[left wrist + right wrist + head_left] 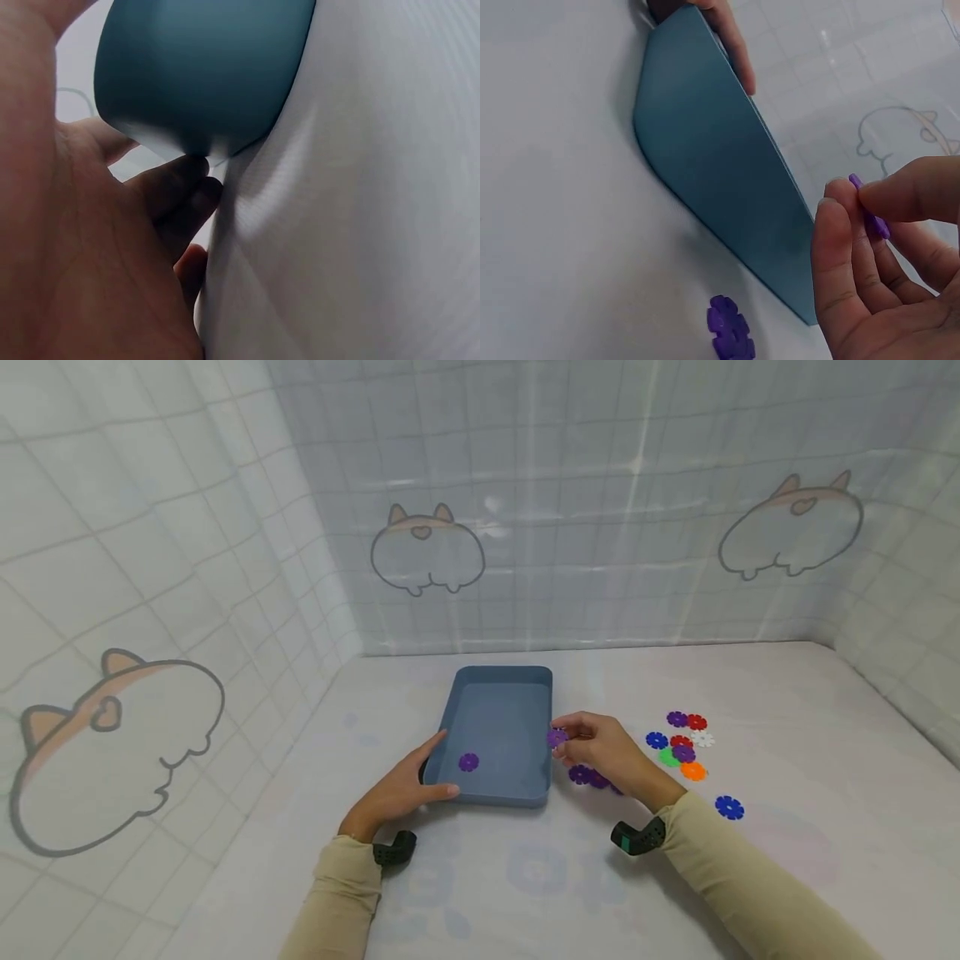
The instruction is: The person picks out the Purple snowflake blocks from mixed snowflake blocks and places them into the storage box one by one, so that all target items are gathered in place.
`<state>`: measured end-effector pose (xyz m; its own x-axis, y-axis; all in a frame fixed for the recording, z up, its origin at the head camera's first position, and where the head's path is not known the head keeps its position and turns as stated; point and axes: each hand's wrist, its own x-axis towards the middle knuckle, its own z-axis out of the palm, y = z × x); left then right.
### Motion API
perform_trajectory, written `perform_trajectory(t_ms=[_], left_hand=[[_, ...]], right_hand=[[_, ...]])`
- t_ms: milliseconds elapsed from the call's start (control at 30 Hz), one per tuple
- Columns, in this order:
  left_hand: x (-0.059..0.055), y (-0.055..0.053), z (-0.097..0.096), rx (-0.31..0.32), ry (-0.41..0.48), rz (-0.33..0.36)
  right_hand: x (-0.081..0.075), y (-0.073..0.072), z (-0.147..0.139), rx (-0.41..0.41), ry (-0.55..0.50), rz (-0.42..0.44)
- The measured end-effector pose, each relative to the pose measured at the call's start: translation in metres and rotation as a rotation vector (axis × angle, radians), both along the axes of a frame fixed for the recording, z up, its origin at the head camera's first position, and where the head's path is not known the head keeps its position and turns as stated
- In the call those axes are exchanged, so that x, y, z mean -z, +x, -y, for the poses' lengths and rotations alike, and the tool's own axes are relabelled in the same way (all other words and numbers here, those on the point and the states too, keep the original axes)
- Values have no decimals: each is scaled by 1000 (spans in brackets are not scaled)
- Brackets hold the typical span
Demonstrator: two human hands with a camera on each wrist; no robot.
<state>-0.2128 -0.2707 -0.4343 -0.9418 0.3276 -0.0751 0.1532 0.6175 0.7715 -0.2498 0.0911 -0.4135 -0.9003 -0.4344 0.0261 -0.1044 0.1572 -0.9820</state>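
Note:
A blue-grey tray (502, 718) lies on the white cloth, and one purple snowflake disc (468, 762) rests inside near its left front corner. My left hand (401, 789) grips that corner. Its thumb lies over the front rim, and in the left wrist view the fingers (176, 187) reach under the tray's edge. Beside the tray's right wall, my right hand (600, 752) pinches another purple snowflake disc (870, 210) between thumb and fingertips. Below this hand, several purple discs (580, 774) lie on the cloth, partly hidden by it.
Farther right lies a loose group of coloured discs: red (697, 722), white (702, 739), green (668, 757), orange (693, 772), blue and purple. A single blue disc (729, 807) lies nearer. Tile-patterned curtains (525, 593) stand behind and at both sides.

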Motion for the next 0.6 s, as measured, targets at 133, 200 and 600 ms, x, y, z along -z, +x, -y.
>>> perform_trajectory(t_ms=[133,200,600], left_hand=[[-2,1,0,-7,-5,10],[-2,1,1,-12,-9,10],[2,-2,1,7,0,1]], right_hand=[[-5,-4,2,-23,11,-15],[-7,-6,5,-30,25,-13],[-17,-13,11,-66,-2,18]])
